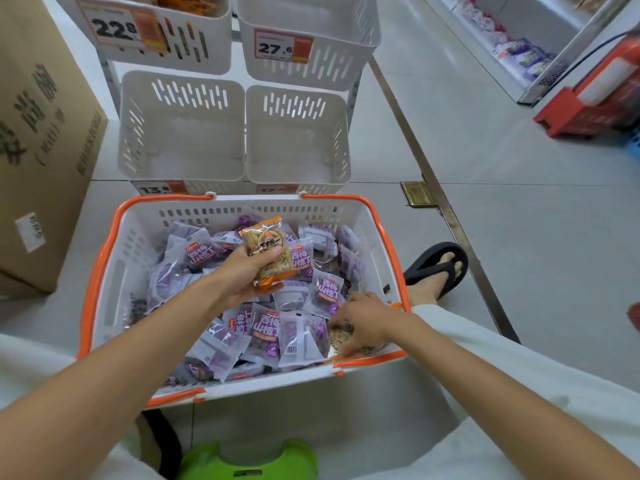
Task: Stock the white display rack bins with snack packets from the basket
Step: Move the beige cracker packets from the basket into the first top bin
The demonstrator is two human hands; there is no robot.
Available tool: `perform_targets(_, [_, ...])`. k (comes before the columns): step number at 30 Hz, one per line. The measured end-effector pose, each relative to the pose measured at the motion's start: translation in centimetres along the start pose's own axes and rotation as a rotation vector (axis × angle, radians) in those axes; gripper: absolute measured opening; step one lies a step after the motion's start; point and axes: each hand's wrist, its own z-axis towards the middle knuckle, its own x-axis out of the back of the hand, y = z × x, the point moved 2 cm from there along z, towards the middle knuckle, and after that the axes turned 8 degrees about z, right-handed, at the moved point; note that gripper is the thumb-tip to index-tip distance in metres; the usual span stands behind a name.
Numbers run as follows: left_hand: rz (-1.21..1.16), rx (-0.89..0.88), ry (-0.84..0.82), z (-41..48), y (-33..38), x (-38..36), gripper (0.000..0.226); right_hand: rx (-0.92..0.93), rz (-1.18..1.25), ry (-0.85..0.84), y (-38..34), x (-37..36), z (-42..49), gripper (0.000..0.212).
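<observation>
Grey shop floor (pixel 485 161) carries the white rack bins (pixel 180 140) and, just before them, an orange-rimmed basket (pixel 104 258) heaped with purple packets (pixel 265 329). The left grip (pixel 242 271) holds an orange packet (pixel 270 244) above the heap. The right grip (pixel 363 318) touches a brown packet (pixel 341 336) in the basket's near right corner; whether it grasps the packet cannot be told.

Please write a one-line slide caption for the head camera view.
Left hand holds an orange snack packet above the basket of purple packets; right hand reaches in; two lower bins empty.
</observation>
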Motion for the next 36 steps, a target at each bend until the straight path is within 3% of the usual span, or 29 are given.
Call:
perform_targets(3, [0.047,-0.01,0.004,-0.3,-0.1,0.1,0.035,0.005,0.163,0.157,0.3,0.0,0.3,0.044])
perform_targets(6, [0.058,-0.021,0.022,-0.2,0.0,0.4,0.032,0.032,0.706,0.238,1.2,2.3,-0.4,0.037])
perform_targets(8, [0.036,-0.032,0.012,0.0,0.2,0.4,0.036,0.072,1.007,0.377,1.1,5.2,-0.9,0.031])
perform_targets(11, [0.057,-0.066,-0.046,-0.3,1.1,-1.0,0.042,0.109,1.325,0.501,-0.7,9.2,-0.7,0.016])
perform_targets(15, [0.019,-0.107,-0.061,0.2,1.6,-2.3,0.088,0.178,1.193,0.423,-4.7,10.3,0.9,0.022])
perform_targets(16, [-0.044,-0.105,-0.037,0.3,1.8,-2.5,0.087,0.198,1.195,0.418,-5.3,10.3,1.2,0.024])
perform_targets(20, [-0.144,-0.064,0.097,0.9,2.5,-1.9,0.045,0.162,1.376,0.424,-5.7,10.5,1.3,0.036])
perform_targets(23, [-0.151,-0.079,0.166,1.1,2.8,0.5,0.038,0.097,1.072,0.475,-4.0,10.1,0.5,0.034])
perform_targets(25, [-0.158,-0.087,0.181,1.0,2.7,1.9,0.028,0.06,0.908,0.276,-3.3,8.7,-0.1,0.038])
perform_targets(27, [-0.14,-0.091,0.163,1.0,2.3,2.5,0.017,0.012,0.781,0.11,-3.1,6.5,-0.3,0.056])
perform_targets(30, [-0.08,-0.083,0.119,0.9,1.6,2.5,0.018,-0.037,0.702,0.112,-2.8,4.0,-0.1,0.07])
perform_targets(33, [-0.089,-0.068,0.079,0.6,1.5,2.3,0.021,-0.038,0.375,0.095,-2.3,2.6,0.8,0.081])
perform_targets(34, [-0.085,-0.065,0.068,0.6,1.4,2.3,0.026,-0.02,0.269,0.087,-2.3,2.3,1.1,0.081])
perform_targets(36, [-0.053,-0.066,0.056,0.3,1.3,2.4,0.034,0.016,0.229,0.151,-2.3,2.0,1.9,0.056])
